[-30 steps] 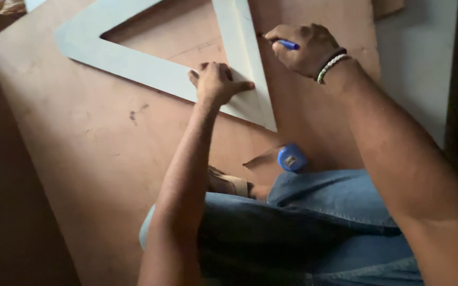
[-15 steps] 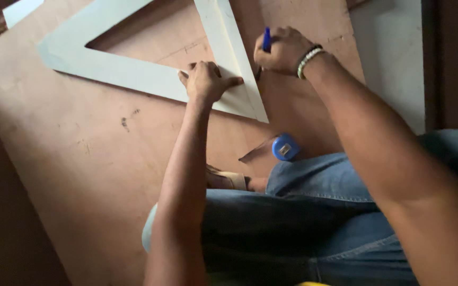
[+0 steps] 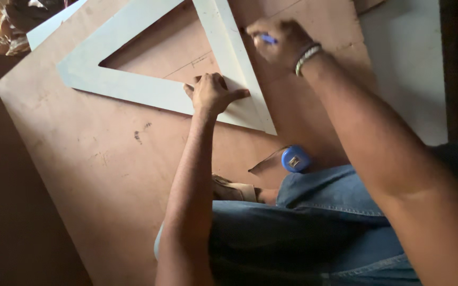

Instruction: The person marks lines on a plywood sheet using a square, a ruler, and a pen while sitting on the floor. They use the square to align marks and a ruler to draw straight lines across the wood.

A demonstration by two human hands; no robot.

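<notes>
From the head view, your left hand [image 3: 212, 94] lies pressed flat on the lower bar of a large pale triangular frame [image 3: 128, 85], fingers curled at the bar's inner edge and thumb stretched out toward the frame's right-hand bar, pinning it against the brown plywood sheet [image 3: 80, 169] beneath. Your right hand [image 3: 279, 39] is closed around a blue pen [image 3: 267, 38], gripped between thumb and fingers, with the tip down at the outer edge of the frame's right bar, near the top of the view; whether the tip actually touches the board you cannot tell. A pale beaded bracelet [image 3: 307, 55] sits on that wrist. The frame lies flat on the sheet, its open middle showing the wood and faint pencil lines. Nearer you, a blue tape measure [image 3: 295, 159] rests on the plywood just beside your knee, well apart from both hands. Your blue jeans [image 3: 314, 228] fill the lower part of the view, and a sandalled foot [image 3: 234, 189] shows next to them.
</notes>
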